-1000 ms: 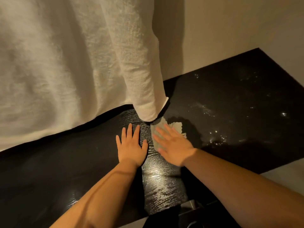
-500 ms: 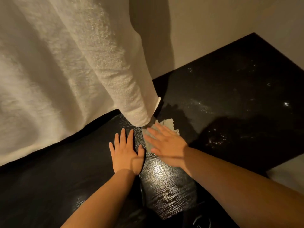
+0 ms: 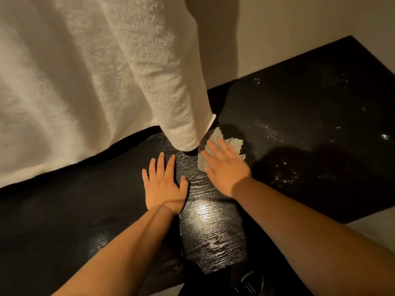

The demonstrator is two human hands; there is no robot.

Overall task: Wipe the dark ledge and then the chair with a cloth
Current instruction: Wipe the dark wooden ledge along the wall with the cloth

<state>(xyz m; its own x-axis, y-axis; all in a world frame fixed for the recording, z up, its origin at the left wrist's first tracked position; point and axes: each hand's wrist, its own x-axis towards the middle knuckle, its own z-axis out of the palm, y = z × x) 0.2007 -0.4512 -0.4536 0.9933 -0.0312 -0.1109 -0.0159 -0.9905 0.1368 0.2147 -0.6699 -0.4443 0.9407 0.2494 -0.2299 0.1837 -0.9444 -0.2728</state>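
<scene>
Wiping the glossy black wood-grain ledge (image 3: 213, 231) below a hanging cream towelling fabric (image 3: 85, 82)

One crumpled pale grey cloth (image 3: 234, 144) lies mid-ledge under the right hand (image 3: 226, 167), whose straight fingers press it flat to rub. The left hand (image 3: 163, 185), fingers spread, rests bare just to the left, probably bracing. Two hands, one cloth, no chair in view.

Black wood-grained ledge (image 3: 205, 227), grey-green cloth (image 3: 232, 144)

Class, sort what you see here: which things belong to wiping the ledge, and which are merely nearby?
Part of the job:
cloth, pressed under the right hand
dark ledge
left hand, resting flat on the ledge

Merely nearby:
white fabric hanging down to the ledge
wall
shoe at the bottom edge
</scene>
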